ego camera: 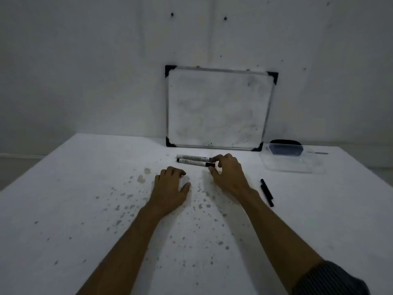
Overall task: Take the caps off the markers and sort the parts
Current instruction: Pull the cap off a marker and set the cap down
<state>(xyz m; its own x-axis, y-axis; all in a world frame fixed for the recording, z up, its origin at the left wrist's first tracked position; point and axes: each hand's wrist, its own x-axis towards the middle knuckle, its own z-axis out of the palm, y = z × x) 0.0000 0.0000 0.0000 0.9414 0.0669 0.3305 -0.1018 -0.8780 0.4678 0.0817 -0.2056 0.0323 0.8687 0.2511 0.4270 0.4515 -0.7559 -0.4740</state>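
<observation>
Two white markers lie side by side on the white table [85,199], the far marker [191,156] and the near marker [192,162], both pointing right. My right hand [227,173] has its fingertips at the dark right ends of the markers, pinching the black end of the near one. My left hand [172,188] rests palm down on the table just left of the right hand, fingers curled, holding nothing. Two black caps [266,192] lie end to end on the table to the right of my right forearm.
A small whiteboard [219,107] leans against the wall behind the markers. A clear plastic tray [293,162] with a dark eraser [286,149] at its back sits at the right. Grey stains speckle the table's middle.
</observation>
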